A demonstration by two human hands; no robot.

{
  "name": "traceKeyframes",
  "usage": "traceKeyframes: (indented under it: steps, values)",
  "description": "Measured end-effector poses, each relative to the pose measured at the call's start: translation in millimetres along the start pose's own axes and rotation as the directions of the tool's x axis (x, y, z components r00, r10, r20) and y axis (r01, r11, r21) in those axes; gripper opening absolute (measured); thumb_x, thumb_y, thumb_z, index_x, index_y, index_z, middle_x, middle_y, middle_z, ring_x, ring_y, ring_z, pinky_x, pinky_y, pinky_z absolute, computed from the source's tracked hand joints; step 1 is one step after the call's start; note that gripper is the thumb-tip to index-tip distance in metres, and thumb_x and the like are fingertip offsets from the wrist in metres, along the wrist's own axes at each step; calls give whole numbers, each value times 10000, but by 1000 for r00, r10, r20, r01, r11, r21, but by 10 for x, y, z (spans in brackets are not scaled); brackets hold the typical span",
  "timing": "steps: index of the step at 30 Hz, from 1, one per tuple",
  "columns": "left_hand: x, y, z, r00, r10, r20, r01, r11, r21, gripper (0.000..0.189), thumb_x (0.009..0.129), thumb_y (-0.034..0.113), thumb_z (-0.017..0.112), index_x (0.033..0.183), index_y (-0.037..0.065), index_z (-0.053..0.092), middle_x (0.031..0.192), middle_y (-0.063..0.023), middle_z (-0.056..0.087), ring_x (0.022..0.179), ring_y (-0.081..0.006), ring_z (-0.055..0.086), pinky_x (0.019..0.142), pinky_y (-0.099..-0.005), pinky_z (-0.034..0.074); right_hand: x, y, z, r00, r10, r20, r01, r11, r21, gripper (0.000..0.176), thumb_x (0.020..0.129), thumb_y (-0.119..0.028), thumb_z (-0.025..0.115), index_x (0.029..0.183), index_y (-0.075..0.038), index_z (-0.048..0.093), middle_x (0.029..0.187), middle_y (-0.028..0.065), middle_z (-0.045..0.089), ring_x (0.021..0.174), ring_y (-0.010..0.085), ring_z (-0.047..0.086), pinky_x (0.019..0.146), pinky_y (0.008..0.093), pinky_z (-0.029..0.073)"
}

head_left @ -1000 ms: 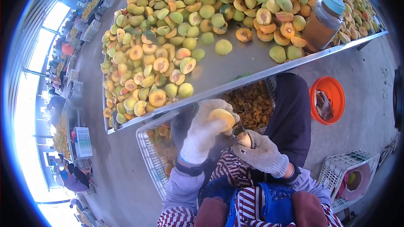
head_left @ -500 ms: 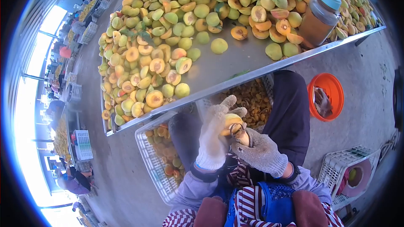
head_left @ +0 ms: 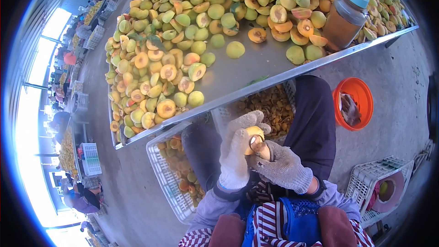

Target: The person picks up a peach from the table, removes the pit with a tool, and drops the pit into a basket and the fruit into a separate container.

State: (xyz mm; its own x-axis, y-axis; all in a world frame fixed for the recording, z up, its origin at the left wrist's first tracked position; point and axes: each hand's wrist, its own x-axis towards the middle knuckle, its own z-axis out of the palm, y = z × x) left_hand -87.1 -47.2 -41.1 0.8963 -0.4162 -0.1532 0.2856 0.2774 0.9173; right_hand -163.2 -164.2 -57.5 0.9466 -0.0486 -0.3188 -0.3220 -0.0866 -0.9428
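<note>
My left hand [head_left: 238, 153], in a white knit glove, grips a yellow peach half [head_left: 254, 133] with its cut face turned toward my right hand. My right hand [head_left: 283, 167], in a grey knit glove, is closed on a small pitting tool [head_left: 257, 145] whose round metal loop presses against the fruit's cut face. Both hands work close together above my lap, over a white plastic crate [head_left: 162, 174] of orange peach halves.
A metal table [head_left: 247, 71] above holds a large heap of green and yellow peaches [head_left: 183, 27], many halved, and a brown jar with a blue lid [head_left: 345, 16]. A crate of pits [head_left: 272, 112] lies under the table edge. An orange bucket [head_left: 354, 105] and a white crate [head_left: 379, 190] stand right. Other workers sit far left.
My left hand has lowered and turned the peach half so the cut face meets the tool. My right hand has stayed nearly in place.
</note>
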Motion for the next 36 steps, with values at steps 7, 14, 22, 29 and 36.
traceKeyframes:
  steps: [7, 14, 22, 29, 36]
  values:
    - [-36, -5, 39, 999, 22, -45, -29, 987, -160, 338, 1038, 245, 457, 1209, -20, 579, 1295, -219, 593, 1069, -311, 649, 932, -426, 527, -60, -57, -14, 999, 14, 46, -10, 995, -97, 324, 886, -285, 734, 1144, -114, 637, 921, 91, 722, 836, 276, 729, 739, 348, 569]
    - [-63, 232, 82, 997, 60, 42, -66, 985, 159, 350, 1066, 235, 418, 1214, -41, 573, 1242, -207, 616, 1020, -249, 649, 883, -368, 532, -67, -51, -46, 984, 42, 174, -94, 950, 298, 291, 923, -248, 721, 1144, -74, 645, 919, 81, 716, 838, 183, 704, 754, 308, 549]
    - [-25, 159, 119, 1000, 22, 18, -23, 999, 23, 375, 1074, 242, 405, 1229, -60, 563, 1190, -186, 633, 997, -224, 647, 872, -343, 524, -63, -128, -28, 979, 135, 152, -161, 971, 177, 298, 920, -232, 719, 1158, -67, 649, 950, 92, 719, 857, 211, 701, 778, 319, 546]
    - [43, 306, 109, 988, 7, 153, -44, 970, 239, 300, 1059, 167, 426, 1149, -48, 615, 1067, -161, 670, 941, -192, 658, 835, -312, 528, -118, 60, -33, 973, 102, 209, -166, 934, 315, 290, 915, -214, 722, 1150, -61, 652, 968, 91, 712, 857, 213, 702, 763, 321, 549]
    - [113, 396, 79, 967, -119, 225, 2, 887, 462, 297, 1048, 204, 486, 1149, -25, 646, 1002, -126, 690, 883, -147, 662, 784, -285, 528, -87, 143, -201, 864, -36, 503, -421, 497, 759, 240, 965, -207, 696, 1128, -36, 654, 796, 21, 664, 612, 73, 619, 486, 199, 434]
